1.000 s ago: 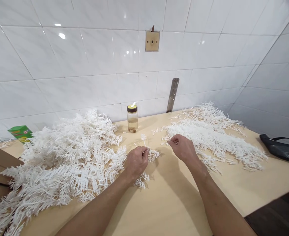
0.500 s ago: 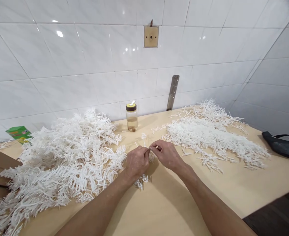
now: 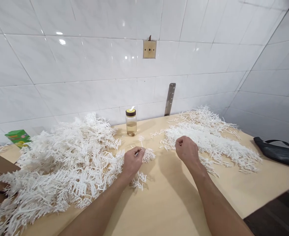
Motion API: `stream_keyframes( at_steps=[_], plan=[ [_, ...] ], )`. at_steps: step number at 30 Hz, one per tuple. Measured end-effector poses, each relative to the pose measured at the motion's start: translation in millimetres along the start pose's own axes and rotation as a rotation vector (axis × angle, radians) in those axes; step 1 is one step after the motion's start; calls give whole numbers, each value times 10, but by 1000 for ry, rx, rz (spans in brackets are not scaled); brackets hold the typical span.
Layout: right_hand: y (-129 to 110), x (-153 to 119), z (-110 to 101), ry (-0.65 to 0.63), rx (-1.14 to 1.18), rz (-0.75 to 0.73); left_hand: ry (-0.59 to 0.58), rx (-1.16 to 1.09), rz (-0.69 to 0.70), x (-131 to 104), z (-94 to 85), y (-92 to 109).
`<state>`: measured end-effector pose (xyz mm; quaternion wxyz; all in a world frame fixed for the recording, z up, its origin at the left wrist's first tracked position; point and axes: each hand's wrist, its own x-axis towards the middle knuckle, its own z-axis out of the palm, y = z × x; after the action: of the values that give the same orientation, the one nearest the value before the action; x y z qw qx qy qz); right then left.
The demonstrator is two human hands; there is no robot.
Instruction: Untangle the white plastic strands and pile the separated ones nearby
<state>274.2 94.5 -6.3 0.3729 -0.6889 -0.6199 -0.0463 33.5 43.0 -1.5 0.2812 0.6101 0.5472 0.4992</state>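
A thin white branching plastic sprig (image 3: 142, 149) shows in the left hand (image 3: 134, 160), thumb and forefinger pinched on it; too light a grip could drop it, a sideways tug might snap it. The right hand (image 3: 186, 149) is loosely curled by the loose white plastic heap (image 3: 215, 141), contents hidden; its wrist might scatter strands. A careless reach could tip the clear black-lidded jar (image 3: 131, 127).

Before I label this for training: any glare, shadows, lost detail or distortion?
Head view: glare spots on the tiled wall; head view: a soft shadow on the table beside the right hand; head view: strands partly merge in the left white heap, and slanting tile lines suggest wide-angle stretch.
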Motion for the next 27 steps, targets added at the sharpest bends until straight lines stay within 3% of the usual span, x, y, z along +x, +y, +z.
stream_keyframes(
  at_steps=[2,5,8,11,18,21,27],
  plan=[
    [30,22,-34,35,16,25,20,-46,-55,34,-12,-33],
    [-134,-24,-63,7,178,-3,22,-63,-56,50,-17,-51],
    [-427,-146,-57,-193,432,-105,12,-49,-40,36,-10,-24],
    [-650,-278,-17,-342,545,-189,10,-28,-27,14,-1,19],
    [-681,-350,50,-328,597,-204,-30,-38,-30,-5,24,8],
    [-697,-351,27,-362,724,-156,-93,-147,-122,32,19,-20],
    [-779,-377,4,-454,919,-91,-330,-399,-262,106,-57,40]
  ],
)
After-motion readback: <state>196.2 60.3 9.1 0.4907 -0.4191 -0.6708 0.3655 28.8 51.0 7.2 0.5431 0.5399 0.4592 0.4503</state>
